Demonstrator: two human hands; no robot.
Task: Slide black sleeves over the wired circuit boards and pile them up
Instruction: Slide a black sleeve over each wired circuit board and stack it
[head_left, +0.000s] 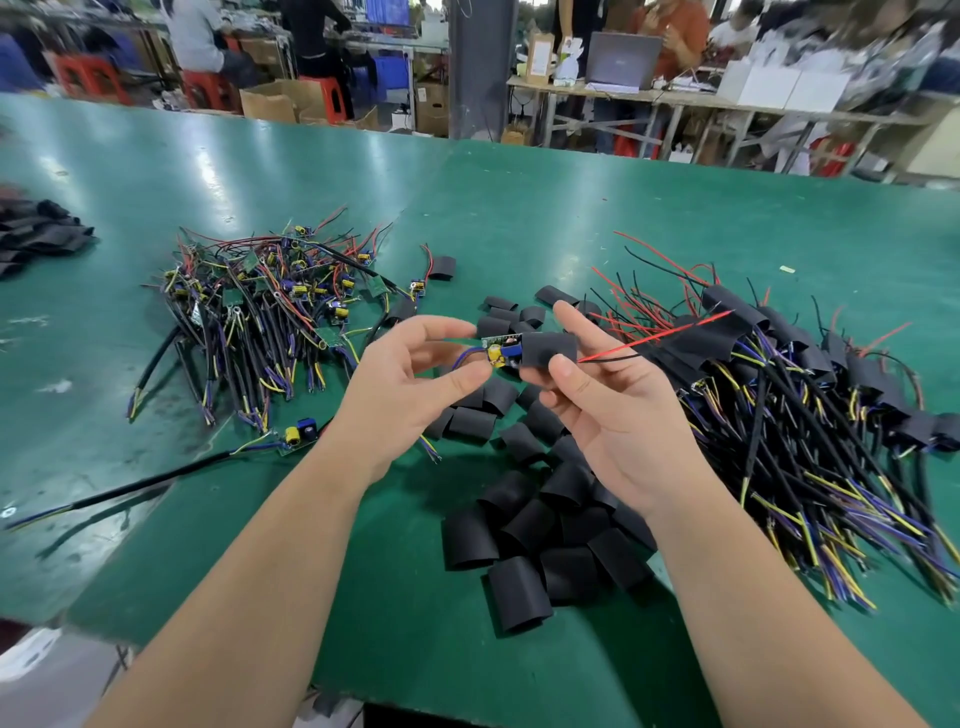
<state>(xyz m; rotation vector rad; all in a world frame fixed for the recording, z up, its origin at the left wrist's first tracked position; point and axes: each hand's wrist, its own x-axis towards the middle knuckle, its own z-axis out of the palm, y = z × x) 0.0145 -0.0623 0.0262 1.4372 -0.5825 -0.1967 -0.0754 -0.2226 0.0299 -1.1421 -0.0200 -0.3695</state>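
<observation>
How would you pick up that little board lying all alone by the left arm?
Probably from above, pinching the lone board by its two side edges: it lies flat on the green table with yellow and blue parts poking up, and its black cable trails off left, so the sides look free.

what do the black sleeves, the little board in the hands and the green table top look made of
Black tube sleeve: thin, matte, flexible plastic or rubber, probably heat-shrink; it shows no shine and looks soft-walled.
Small green circuit board: likely rigid laminate, carrying yellow and blue parts.
Green table top: smooth glossy mat or coating; lamps reflect in it.
</observation>
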